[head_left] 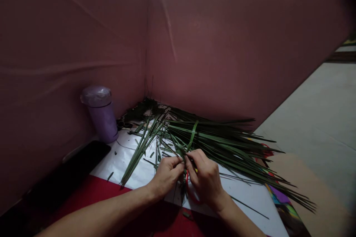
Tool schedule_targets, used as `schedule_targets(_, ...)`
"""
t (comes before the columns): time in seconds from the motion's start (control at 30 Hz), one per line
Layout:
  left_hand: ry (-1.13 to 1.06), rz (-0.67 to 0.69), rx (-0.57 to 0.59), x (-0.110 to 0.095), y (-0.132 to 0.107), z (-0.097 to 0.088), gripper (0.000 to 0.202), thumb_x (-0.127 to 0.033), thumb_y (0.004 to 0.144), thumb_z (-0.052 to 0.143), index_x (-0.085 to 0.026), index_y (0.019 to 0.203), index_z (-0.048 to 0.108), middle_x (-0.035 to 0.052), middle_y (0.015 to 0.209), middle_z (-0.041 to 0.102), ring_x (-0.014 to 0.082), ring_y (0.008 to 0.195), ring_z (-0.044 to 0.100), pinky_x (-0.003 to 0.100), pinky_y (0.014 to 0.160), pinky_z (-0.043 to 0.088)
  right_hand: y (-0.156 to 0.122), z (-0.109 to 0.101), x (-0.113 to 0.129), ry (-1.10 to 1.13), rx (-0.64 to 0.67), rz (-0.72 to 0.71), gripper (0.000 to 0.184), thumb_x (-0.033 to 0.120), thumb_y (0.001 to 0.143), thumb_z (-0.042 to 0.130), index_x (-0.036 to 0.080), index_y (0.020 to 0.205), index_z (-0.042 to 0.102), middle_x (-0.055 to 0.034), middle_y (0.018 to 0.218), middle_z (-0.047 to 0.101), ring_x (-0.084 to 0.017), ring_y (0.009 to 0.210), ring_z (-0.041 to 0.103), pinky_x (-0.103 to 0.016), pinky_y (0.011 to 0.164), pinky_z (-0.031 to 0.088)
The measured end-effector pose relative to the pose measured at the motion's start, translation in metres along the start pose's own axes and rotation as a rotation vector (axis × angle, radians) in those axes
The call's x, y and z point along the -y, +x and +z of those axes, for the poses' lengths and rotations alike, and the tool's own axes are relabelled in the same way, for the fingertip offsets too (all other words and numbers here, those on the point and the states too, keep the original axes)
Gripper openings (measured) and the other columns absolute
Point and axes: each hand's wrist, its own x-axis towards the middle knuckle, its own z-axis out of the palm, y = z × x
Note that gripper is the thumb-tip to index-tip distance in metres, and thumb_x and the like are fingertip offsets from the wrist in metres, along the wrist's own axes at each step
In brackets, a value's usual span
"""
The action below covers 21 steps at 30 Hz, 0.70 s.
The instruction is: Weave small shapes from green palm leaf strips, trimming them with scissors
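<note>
My left hand [169,173] and my right hand [204,173] meet above the front of a white sheet, fingertips close together. Both pinch a green leaf strip [192,135], which rises from between them and bends over at the top. The fingers hide its lower part. Under my right hand a red loop [187,181] shows in part, possibly a scissor handle. Behind the hands lies a large bundle of long, narrow green leaves [230,140], fanned to the right. A smaller bunch of thin green strips [141,152] slants on the sheet left of my hands.
A purple tumbler [102,118] with a plastic-covered top stands at the left, beside a dark flat object [83,163]. Leaf scraps litter the white sheet [125,155]. Pink panels [211,52] wall in the back and left. Red cloth [97,196] lies in front.
</note>
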Motion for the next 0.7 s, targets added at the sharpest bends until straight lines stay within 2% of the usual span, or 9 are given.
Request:
schedule_targets(0.17, 0.04, -0.009, -0.029, -0.004, 0.0, 0.0, 0.026, -0.028, 0.079, 0.045, -0.014, 0.057, 0.048, -0.0024, 0.053, 0.044, 0.0091, 0.052, 0.039, 0.021, 0.049, 0.029, 0.005, -0.003, 0.005, 0.2, -0.019, 0.235, 0.011, 0.022, 0.084, 0.048, 0.018, 0.077, 0.055, -0.0024, 0.073, 0.055, -0.015, 0.066, 0.051, -0.026, 0.063, 0.038)
schedule_targets(0.33, -0.019, 0.011, -0.032, -0.011, 0.001, -0.003, 0.029, -0.033, 0.08, 0.046, -0.014, 0.059, 0.051, -0.0012, 0.053, 0.048, 0.0097, 0.051, 0.041, 0.022, 0.049, 0.03, 0.013, -0.002, 0.006, 0.637, -0.023, 0.484, 0.017, 0.029, 0.082, 0.051, 0.018, 0.069, 0.052, 0.0017, 0.064, 0.051, -0.012, 0.06, 0.045, -0.022, 0.057, 0.038)
schedule_targets(0.43, -0.045, 0.02, -0.014, -0.015, 0.001, -0.004, 0.03, -0.034, 0.081, 0.046, -0.013, 0.06, 0.052, -0.0012, 0.052, 0.049, 0.0092, 0.05, 0.041, 0.022, 0.048, 0.03, 0.016, -0.002, 0.005, 0.807, -0.037, 0.548, 0.017, 0.03, 0.079, 0.053, 0.018, 0.068, 0.05, 0.0029, 0.062, 0.048, -0.011, 0.059, 0.043, -0.021, 0.055, 0.037)
schedule_targets(0.5, -0.037, 0.039, -0.021, -0.016, 0.001, -0.004, 0.03, -0.033, 0.081, 0.046, -0.014, 0.058, 0.051, -0.0012, 0.052, 0.049, 0.0091, 0.05, 0.041, 0.022, 0.049, 0.03, 0.017, -0.002, 0.006, 0.78, -0.031, 0.542, 0.017, 0.031, 0.079, 0.053, 0.018, 0.068, 0.051, 0.003, 0.062, 0.048, -0.011, 0.058, 0.043, -0.021, 0.054, 0.037)
schedule_targets(0.7, -0.027, 0.015, -0.038, -0.015, 0.001, -0.004, 0.03, -0.033, 0.08, 0.046, -0.014, 0.056, 0.05, -0.0023, 0.049, 0.048, 0.0088, 0.048, 0.041, 0.022, 0.048, 0.03, 0.02, -0.006, 0.013, 0.479, -0.02, 0.434, 0.018, 0.03, 0.082, 0.05, 0.018, 0.068, 0.05, 0.0028, 0.062, 0.049, -0.011, 0.058, 0.043, -0.021, 0.055, 0.034)
